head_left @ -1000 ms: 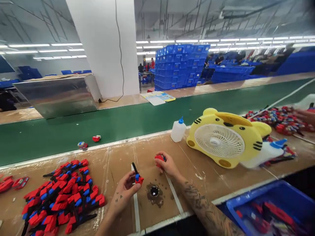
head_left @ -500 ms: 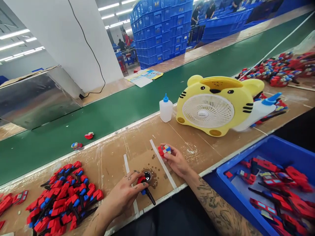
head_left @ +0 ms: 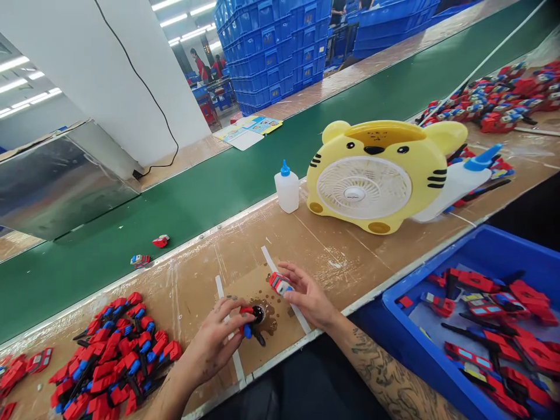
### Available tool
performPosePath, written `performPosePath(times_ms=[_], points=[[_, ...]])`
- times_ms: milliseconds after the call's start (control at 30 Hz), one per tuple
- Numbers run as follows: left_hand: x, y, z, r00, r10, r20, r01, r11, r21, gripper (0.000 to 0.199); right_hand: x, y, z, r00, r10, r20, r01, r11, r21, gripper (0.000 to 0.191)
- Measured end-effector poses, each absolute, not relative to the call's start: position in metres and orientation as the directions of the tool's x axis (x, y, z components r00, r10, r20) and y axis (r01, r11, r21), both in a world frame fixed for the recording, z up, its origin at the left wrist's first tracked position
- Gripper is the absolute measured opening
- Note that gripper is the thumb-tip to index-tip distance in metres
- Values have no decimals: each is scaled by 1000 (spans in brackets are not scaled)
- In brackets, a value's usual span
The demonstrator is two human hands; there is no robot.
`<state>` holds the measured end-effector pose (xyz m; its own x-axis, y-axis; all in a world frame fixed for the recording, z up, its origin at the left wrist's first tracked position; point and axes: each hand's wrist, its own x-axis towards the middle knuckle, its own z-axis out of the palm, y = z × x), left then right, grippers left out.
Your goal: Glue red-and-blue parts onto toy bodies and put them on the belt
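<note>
My left hand is closed on a red, blue and black plastic toy part, holding it against a small round dark-filled cup on the bench. Its black rod points down toward the bench's near edge. To the right, my right hand pinches a small red toy piece with grey and white blocks between thumb and fingers, just above a white tape strip. Dark wet spots surround the cup. Left of my left hand lies a heap of red, blue and black parts.
A yellow animal-faced fan stands beside a white bottle with a blue nozzle. A blue bin of red parts is at right. Two small pieces lie near the green belt's edge. More parts are piled at far right.
My right hand has turned its toy piece and brought it slightly down and left. The part in my left hand has tilted at the cup, its black rod now showing shorter.
</note>
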<state>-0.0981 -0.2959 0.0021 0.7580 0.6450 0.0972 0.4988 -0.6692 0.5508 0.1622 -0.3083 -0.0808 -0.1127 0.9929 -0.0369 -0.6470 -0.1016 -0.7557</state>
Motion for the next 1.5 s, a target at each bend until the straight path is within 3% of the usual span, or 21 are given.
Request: performPosePath(times_ms=[100,200,367,500,667,833,933,1000,1100,1233,1300,1500], points=[[-95,-296,-7,516,838,175,368,-402,838,31,154,-312,-84,-144,988,48,-560,-41,-827,67],[-88,-298,-16,285,951,120,167,-172,971,35,147,-314,-82,-189,978,91,-450,-4,-893,61],[-72,-303,-16,207,976,68,75,-85,994,40,142,-316,-68,-119,968,219,-100,207,-973,62],[-67,-302,-11,197,973,124,97,-145,985,37,142,-314,-55,-198,910,365,147,396,-906,59],[-60,-304,-17,163,974,155,252,-193,948,40,135,-307,-42,-167,864,475,256,503,-825,59],[-30,-293,-18,-54,976,212,198,-198,960,72,106,-288,-24,-89,719,689,350,670,-655,67],[-21,-276,-11,-198,961,193,220,-148,964,82,85,-272,-16,-77,669,739,385,704,-597,70],[-24,-262,-7,-196,956,219,252,-167,953,83,77,-262,-14,-46,682,730,411,679,-608,70],[-41,-231,-2,-65,962,265,339,-228,913,84,81,-249,-19,-51,746,664,425,618,-662,74],[-65,-158,8,67,970,232,633,-221,742,77,110,-236,-39,-149,836,528,443,534,-720,85],[-71,-110,12,61,979,195,726,-178,665,74,122,-231,-52,-137,859,494,479,494,-726,79],[-65,20,11,90,994,-59,890,-54,453,33,128,-216,-84,-173,824,539,526,540,-657,60]])
